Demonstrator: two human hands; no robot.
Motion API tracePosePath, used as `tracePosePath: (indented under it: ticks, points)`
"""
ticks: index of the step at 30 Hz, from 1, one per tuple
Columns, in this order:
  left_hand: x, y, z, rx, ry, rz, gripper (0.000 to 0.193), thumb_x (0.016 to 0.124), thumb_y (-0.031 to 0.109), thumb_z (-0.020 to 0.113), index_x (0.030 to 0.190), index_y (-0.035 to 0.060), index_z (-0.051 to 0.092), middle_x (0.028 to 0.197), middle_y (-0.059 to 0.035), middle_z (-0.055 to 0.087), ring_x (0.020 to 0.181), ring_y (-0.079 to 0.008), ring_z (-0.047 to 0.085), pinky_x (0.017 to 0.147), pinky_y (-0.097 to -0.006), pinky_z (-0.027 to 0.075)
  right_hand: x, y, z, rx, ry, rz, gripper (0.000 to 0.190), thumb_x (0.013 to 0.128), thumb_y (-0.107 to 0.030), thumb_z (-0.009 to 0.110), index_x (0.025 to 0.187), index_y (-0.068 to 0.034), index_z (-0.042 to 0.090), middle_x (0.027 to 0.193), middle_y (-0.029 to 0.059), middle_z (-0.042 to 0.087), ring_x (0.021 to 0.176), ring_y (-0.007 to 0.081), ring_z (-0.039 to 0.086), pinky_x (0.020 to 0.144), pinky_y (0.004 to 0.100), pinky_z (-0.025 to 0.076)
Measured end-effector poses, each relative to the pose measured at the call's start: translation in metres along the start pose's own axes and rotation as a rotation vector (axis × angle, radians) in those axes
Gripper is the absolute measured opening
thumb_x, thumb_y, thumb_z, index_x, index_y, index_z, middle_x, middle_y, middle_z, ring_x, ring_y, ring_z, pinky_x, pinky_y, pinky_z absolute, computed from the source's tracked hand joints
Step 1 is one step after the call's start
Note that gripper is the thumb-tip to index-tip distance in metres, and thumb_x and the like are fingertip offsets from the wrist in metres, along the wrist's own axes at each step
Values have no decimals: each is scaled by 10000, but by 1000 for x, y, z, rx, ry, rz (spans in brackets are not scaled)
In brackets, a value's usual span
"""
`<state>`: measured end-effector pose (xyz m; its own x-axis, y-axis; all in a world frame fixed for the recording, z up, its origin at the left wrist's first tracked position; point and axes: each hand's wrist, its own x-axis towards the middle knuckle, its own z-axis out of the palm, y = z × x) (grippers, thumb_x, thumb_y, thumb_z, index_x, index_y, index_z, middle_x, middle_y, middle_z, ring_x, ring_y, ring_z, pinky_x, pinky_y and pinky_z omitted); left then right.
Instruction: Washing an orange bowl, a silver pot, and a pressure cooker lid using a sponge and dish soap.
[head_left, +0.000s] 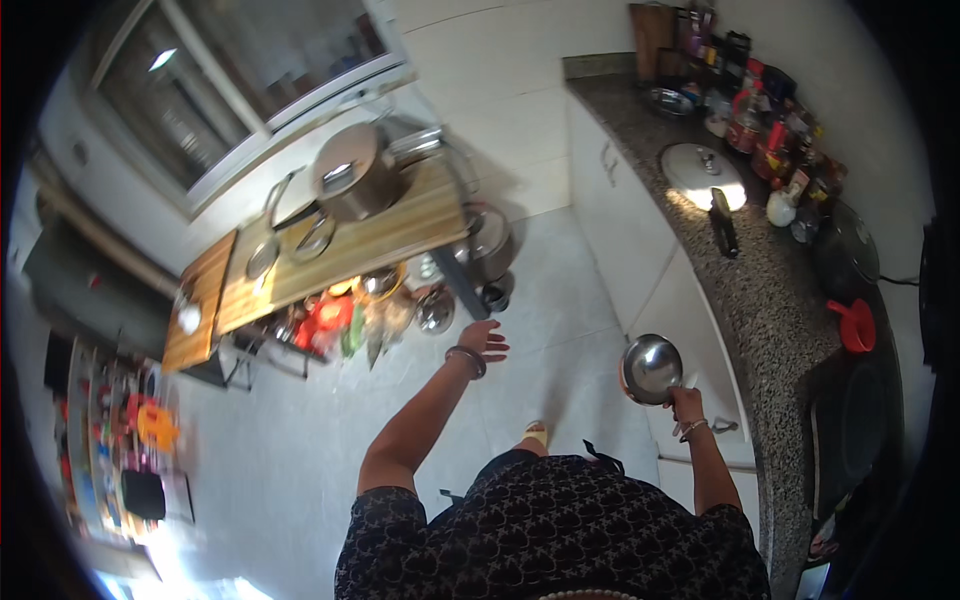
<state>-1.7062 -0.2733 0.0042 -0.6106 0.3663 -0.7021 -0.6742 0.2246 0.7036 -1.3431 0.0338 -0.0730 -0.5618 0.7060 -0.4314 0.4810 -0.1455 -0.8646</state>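
Observation:
My right hand (685, 406) is closed around the handle of a small steel pan (652, 369), held beside the white cabinet fronts below the stone counter. The pan's shiny inside faces up, and no food is visible in it. My left hand (484, 350), with a bracelet at the wrist, is empty over the floor, fingers apart, near the leg of the wooden table (420, 217). On that table stands a large metal pot (356, 172). A lidded pan (703, 176) with a dark handle rests on the granite counter (780, 330) to the right.
Bottles and jars (772, 150) crowd the counter's back edge. A red ladle or scoop (855, 325) lies near a dark cooktop (855, 427). Bags of vegetables (330, 315) and pots (487, 236) are under the table. Shelves (97, 450) stand at far left.

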Motion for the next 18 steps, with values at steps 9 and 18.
tracePosePath:
  ticks: [9, 18]
  points:
    - [234, 203, 182, 550, -251, 202, 379, 890, 336, 601, 1181, 97, 560, 976, -72, 595, 818, -196, 618, 668, -399, 565, 117, -62, 45, 228, 214, 238, 302, 818, -228, 624, 600, -20, 611, 517, 64, 579, 372, 97, 434, 339, 262, 321]
    - [436, 269, 331, 890, -316, 217, 627, 867, 252, 658, 1428, 222, 379, 1101, -108, 550, 943, -251, 577, 693, -423, 582, 260, -140, 102, 110, 59, 263, 235, 822, -200, 626, 787, 27, 675, 644, 89, 681, 607, 159, 650, 587, 302, 504]
